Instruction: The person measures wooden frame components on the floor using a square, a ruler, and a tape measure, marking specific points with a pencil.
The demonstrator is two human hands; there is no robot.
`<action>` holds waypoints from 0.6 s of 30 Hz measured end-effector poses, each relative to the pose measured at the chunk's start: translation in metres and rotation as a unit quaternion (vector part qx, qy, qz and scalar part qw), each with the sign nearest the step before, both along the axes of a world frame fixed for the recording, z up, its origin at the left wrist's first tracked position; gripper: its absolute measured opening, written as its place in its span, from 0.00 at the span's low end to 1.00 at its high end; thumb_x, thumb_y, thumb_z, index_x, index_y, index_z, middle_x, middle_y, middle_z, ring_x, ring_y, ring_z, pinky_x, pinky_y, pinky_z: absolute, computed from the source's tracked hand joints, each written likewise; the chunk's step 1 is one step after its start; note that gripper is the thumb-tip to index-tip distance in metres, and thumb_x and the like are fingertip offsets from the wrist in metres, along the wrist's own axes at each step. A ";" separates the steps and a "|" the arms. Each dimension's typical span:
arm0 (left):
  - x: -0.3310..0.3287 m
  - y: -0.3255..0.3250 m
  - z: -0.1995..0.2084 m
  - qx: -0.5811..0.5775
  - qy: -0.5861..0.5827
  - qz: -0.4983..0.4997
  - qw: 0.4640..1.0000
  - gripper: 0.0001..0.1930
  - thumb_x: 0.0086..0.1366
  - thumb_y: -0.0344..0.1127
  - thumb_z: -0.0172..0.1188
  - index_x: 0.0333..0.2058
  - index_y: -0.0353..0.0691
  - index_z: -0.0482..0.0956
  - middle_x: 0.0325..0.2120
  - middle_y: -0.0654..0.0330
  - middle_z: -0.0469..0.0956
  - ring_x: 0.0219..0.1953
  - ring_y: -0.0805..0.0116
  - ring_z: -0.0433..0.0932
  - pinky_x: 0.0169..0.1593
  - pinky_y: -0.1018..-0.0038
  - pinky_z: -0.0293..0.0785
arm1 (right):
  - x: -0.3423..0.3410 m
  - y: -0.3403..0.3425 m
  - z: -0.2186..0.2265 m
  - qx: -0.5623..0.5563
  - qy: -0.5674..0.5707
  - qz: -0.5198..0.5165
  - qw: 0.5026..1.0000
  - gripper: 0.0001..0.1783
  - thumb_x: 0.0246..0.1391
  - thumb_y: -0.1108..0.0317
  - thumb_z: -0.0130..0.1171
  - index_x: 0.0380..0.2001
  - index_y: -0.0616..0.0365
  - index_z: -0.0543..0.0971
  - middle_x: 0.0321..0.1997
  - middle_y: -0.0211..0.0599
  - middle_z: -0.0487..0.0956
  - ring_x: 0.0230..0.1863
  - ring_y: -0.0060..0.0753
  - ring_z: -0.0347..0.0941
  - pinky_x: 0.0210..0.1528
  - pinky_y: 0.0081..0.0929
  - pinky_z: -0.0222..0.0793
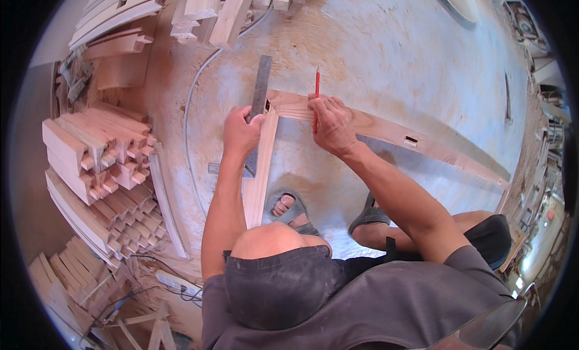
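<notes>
My left hand is closed around a grey metal square, its long blade pointing away from me beside a wood corner. At that corner, a pale wooden piece running towards my knee meets a long wooden board. The board stretches off to the right, with a dark slot cut in it. My right hand grips a red pencil upright, its sharpened end up, and rests on or just over the board. Whether its lower end touches anything I cannot tell.
Stacked pieces with tenon ends stand at the left. More lumber lies at the far side. A pale cable curves across the dusty floor. My sandalled feet are close to the frame. A power strip sits at lower left.
</notes>
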State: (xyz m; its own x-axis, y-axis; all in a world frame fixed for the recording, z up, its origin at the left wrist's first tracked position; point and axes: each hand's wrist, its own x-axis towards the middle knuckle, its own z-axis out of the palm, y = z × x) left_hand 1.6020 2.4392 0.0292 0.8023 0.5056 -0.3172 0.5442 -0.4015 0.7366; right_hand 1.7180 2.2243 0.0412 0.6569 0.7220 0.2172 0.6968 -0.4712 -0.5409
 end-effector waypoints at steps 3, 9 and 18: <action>0.000 0.003 -0.009 -0.058 -0.023 0.035 0.997 0.11 0.60 0.32 0.64 0.36 0.30 0.84 0.24 0.61 0.76 0.28 0.73 0.72 0.34 0.73 0.69 | 0.002 -0.001 -0.003 0.008 -0.014 0.001 1.000 0.16 0.43 0.81 0.57 0.39 0.58 0.74 0.41 0.43 0.79 0.46 0.45 0.76 0.48 0.39 0.68; -0.001 0.009 -0.016 -0.094 -0.018 0.054 0.994 0.11 0.61 0.31 0.63 0.36 0.28 0.84 0.24 0.66 0.79 0.28 0.79 0.72 0.33 0.76 0.69 | 0.000 -0.002 -0.002 -0.006 0.023 -0.007 1.000 0.17 0.43 0.82 0.59 0.37 0.56 0.71 0.50 0.45 0.82 0.51 0.49 0.77 0.54 0.44 0.70; 0.008 0.010 -0.007 -0.073 0.008 0.057 0.996 0.11 0.60 0.32 0.65 0.29 0.26 0.80 0.19 0.69 0.72 0.25 0.80 0.66 0.29 0.76 0.65 | 0.002 -0.001 -0.003 0.005 0.034 -0.010 0.999 0.17 0.43 0.84 0.59 0.37 0.56 0.71 0.50 0.45 0.81 0.52 0.50 0.77 0.53 0.44 0.69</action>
